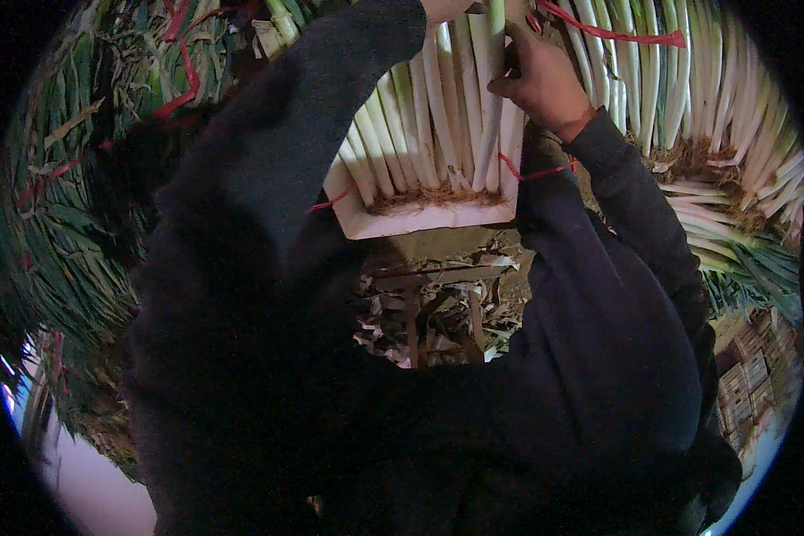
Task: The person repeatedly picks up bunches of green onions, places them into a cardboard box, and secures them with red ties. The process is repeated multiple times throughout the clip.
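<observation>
Long white-stemmed leeks or large scallions [409, 127] lie side by side in a white box [435, 220], their brown roots towards me. My right hand [543, 80] holds one thick stalk [492, 127] between thumb and fingers, at the right side of the box; its lower end rests by the other roots. My left hand [447, 8] shows only partly at the top edge, near the upper ends of the stalks; its fingers and hold are hidden. A red tie [539, 173] crosses the box's right edge, and another [335, 199] lies at its left edge.
Stacked stalks [703, 80] stand at the right, with a red tie [616, 32] over them. A pile of green leaves [60, 221] with red ties fills the left. Below the box are scattered peelings [442, 315]. A woven basket or mat [750, 382] lies at the lower right.
</observation>
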Demonstrator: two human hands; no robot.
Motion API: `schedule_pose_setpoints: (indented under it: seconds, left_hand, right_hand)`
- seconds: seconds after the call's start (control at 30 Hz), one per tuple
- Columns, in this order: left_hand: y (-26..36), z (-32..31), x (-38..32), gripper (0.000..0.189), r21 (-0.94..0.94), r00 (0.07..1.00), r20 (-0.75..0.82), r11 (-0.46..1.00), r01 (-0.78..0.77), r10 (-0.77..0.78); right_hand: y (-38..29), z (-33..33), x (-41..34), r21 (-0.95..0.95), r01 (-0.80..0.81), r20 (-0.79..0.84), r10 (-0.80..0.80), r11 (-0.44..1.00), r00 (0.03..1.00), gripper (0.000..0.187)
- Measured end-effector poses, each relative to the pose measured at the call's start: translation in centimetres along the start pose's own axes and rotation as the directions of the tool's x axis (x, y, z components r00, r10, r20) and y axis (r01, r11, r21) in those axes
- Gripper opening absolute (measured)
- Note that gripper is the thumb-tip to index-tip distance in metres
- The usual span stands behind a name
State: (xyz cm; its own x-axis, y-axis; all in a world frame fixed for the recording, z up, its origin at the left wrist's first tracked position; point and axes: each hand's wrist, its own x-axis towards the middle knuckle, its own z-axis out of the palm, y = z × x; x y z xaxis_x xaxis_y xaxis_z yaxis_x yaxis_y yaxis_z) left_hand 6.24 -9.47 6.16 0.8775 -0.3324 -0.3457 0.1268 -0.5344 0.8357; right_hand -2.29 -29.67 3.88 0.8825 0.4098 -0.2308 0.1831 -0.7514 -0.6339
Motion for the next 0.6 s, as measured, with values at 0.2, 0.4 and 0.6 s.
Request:
schedule_pose_setpoints:
  seconds: [0.2,0.4,0.6]
  left_hand:
    - [-0.7,3.1,1.8,0.047,-0.448,0.963,0.126,0.853,0.268,-0.237]
    - [-5.4,7.9,1.5,0.057,-0.096,0.981,-0.093,0.982,0.161,-0.17]
    - [-4.0,11.1,-0.2,0.046,-0.343,0.971,-0.038,0.916,0.209,-0.236]
  right_hand:
    - [-0.1,-0.3,-2.4,-0.242,-0.109,-0.04,0.102,0.964,0.994,0.076]
    - [3.0,2.5,-1.9,-0.452,0.034,-0.321,-0.198,0.891,0.926,0.07]
    - [3.4,3.7,-2.5,-0.323,-0.098,-0.059,0.083,0.941,0.995,0.068]
